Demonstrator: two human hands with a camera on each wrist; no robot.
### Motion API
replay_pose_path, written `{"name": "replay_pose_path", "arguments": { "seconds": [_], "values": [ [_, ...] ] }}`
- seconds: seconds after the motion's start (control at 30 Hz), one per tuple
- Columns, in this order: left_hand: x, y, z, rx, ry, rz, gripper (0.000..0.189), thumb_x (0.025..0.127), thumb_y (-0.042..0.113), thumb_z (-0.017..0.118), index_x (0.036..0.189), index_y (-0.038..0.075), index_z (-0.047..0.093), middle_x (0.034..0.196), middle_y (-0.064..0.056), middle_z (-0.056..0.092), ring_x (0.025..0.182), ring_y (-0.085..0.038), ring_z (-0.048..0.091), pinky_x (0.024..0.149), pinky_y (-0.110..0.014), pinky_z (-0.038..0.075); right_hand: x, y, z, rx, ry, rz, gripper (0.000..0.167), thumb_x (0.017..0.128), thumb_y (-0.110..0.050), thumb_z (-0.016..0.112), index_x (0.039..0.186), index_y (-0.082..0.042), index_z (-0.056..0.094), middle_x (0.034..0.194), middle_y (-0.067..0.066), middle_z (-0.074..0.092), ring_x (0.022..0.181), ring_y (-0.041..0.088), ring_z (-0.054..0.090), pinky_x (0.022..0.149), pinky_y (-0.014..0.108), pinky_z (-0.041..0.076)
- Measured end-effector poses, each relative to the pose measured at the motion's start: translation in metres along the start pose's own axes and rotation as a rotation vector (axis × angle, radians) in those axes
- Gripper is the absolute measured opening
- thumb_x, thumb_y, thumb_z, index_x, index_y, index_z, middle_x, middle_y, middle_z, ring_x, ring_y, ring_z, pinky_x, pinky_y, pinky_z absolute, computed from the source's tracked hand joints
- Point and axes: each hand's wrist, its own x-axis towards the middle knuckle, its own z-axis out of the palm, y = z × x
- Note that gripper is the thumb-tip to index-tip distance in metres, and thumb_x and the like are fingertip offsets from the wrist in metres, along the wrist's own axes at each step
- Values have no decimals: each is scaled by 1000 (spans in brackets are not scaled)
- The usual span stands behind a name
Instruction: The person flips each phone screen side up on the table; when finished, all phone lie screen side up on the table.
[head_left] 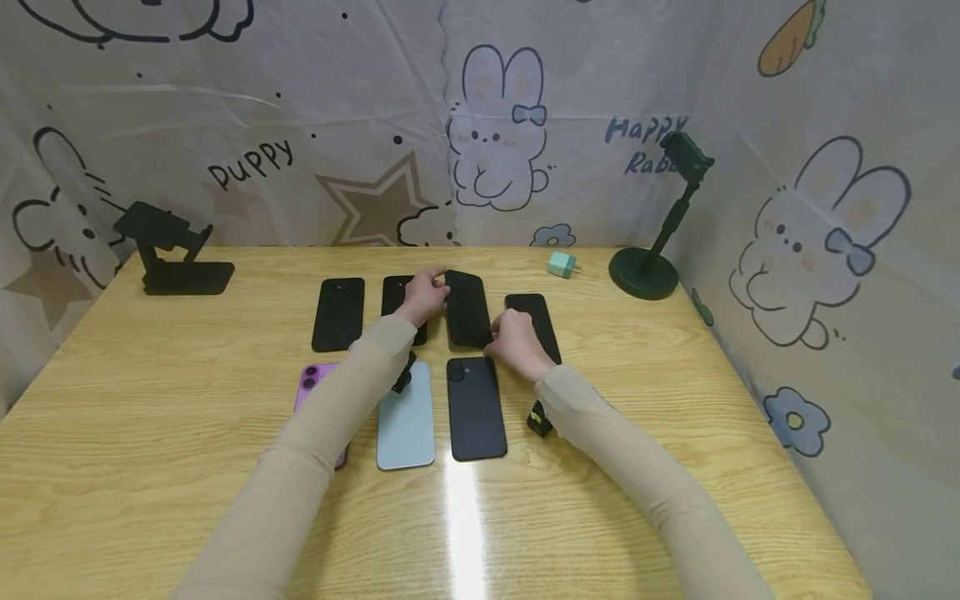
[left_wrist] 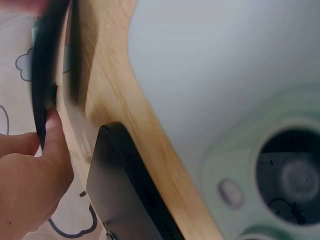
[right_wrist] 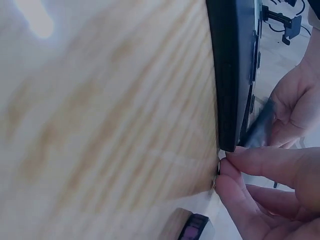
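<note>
A black phone (head_left: 467, 308) is tilted up off the table in the middle of the back row. My left hand (head_left: 423, 298) pinches its left edge between thumb and fingers, as the left wrist view also shows. At its lower right corner, my right hand (head_left: 519, 343) grips with the fingertips. Beneath the left hand lies another black phone (head_left: 396, 293), partly covered. A further black phone (head_left: 542, 321) lies behind the right hand. In front of the tilted phone lie a dark blue phone (head_left: 477, 417) and a light blue phone (head_left: 406, 425).
A purple phone (head_left: 309, 385) lies partly under the left sleeve. One more black phone (head_left: 339, 315) is at the row's left end. Behind stand a black phone stand (head_left: 187, 277), a mint charger plug (head_left: 561, 264) and a dark green stand (head_left: 643, 273), before a cartoon-print cloth.
</note>
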Motion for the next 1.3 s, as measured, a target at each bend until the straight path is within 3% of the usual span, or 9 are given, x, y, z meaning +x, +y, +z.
{"name": "replay_pose_path", "arguments": {
  "seconds": [0.13,0.23,0.33,0.4,0.5,0.77,1.0,1.13,1.3],
  "values": [
    [-2,0,1,3,-19,-29,49,101,6,45,148,6,34,130,-17,55,86,-17,57,73,-25,47,-1,1,1,16,4,1,30,76,-1,75,105,7,70,84,12,69,72,17,52,69,29,47],
    [-2,-2,1,3,-28,-37,49,100,5,45,148,5,34,135,-17,52,97,-22,59,78,-28,49,-1,1,1,28,5,-12,6,76,0,74,79,3,70,66,6,59,60,14,42,59,25,40],
    [-1,-3,1,15,-46,-38,50,100,4,46,148,3,33,140,-18,50,110,-26,60,84,-31,51,-1,2,0,40,3,-21,33,75,1,74,53,-6,49,51,-3,34,50,11,26,50,23,27],
    [0,-3,1,22,-60,-42,51,99,2,46,148,2,33,141,-19,48,115,-27,58,85,-33,51,-1,3,0,48,-1,-17,48,75,0,74,50,-11,35,49,-5,21,48,10,17,48,23,20],
    [1,-3,0,35,-76,-57,52,98,1,47,148,2,33,141,-17,49,119,-27,57,84,-32,51,-1,4,0,52,-4,-3,48,75,-1,76,48,-12,37,48,-6,22,48,9,16,47,24,19],
    [4,-2,-1,78,-101,-81,54,97,1,49,149,5,33,144,-17,47,106,-25,61,67,-22,48,-2,2,-1,39,-21,45,10,74,-3,79,67,-1,72,54,-2,55,55,14,38,54,25,36],
    [7,-2,0,95,-107,-102,55,97,0,48,150,6,31,145,-16,46,110,-25,60,62,-19,45,-3,0,-2,39,-22,60,11,75,-4,78,67,0,72,56,1,57,54,13,39,53,25,36],
    [9,0,1,157,-111,-105,55,98,1,45,150,5,29,148,-16,42,115,-25,59,63,-19,45,-3,0,-1,34,-24,67,6,76,-5,78,76,1,75,71,8,69,60,14,46,57,26,41],
    [8,1,1,198,-114,-100,55,97,-1,42,150,5,28,148,-16,42,81,-18,66,56,-19,49,-3,1,-1,16,-26,83,19,76,-7,79,93,3,75,97,16,73,82,21,62,74,33,52]
  ]
}}
